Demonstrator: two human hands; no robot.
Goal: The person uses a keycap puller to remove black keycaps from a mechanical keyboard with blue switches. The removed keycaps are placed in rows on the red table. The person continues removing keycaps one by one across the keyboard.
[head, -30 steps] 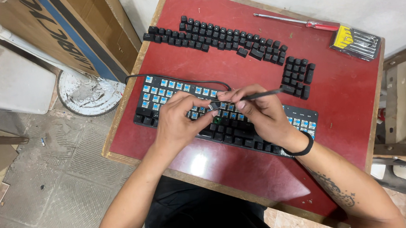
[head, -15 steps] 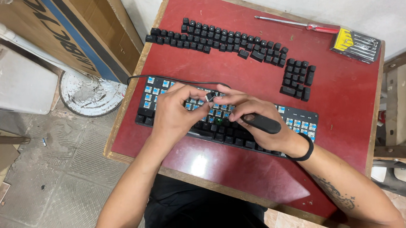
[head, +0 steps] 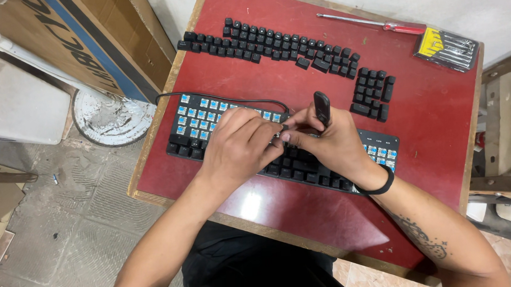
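We saw both hands meeting over the middle of a black keyboard [head: 279,145] that lay across the centre of a red table [head: 438,132]. The left hand [head: 235,147] was curled, its fingertips pinched together on a small part right at the point where the two hands met; the part itself was too small for us to name. The right hand [head: 332,142] was closed around a black tool handle [head: 322,107], which stood up out of the fist toward 12 o'clock, while its fingertips touched those of the left hand. A black band [head: 382,183] circled the right wrist.

On the keyboard, the end at 9 o'clock had lost its caps and showed rows of blue switches [head: 197,114]; a few more blue switches showed at the 3 o'clock end. A black cable [head: 223,98] ran along its far edge. Toward 12 o'clock from the hands, loose black keycaps [head: 267,42] were laid out in rows, and a smaller block of keycaps [head: 373,92] sat at about 2 o'clock. Near the table's far corner, at 1 o'clock, lay a screwdriver with a red handle [head: 378,23] just beside a yellow and grey pack of tools [head: 448,49].
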